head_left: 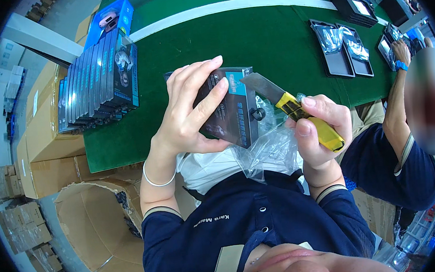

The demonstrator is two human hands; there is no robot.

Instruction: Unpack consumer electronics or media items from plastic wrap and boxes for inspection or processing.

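Note:
My left hand (187, 107) grips a dark retail box (231, 115) with a pale blue corner patch, its fingers spread over the top and the thumb below. A small black round tab sticks out from the box's right side. In my right hand (324, 125) is a utility knife (297, 110) with yellow tape round its handle; its wide blade reaches up and left, the tip close to the box's upper right edge. Whether blade and box touch, I cannot tell. Crumpled clear plastic film (269, 150) hangs below the box, between my hands.
On the green table (179, 42), a row of similar boxes (98, 79) stands at left, beside a blue open box (111, 21). Black trays (341, 49) with clear bags lie at right. A co-worker's hand (401, 52) works farther right. An open carton (97, 232) stands at lower left.

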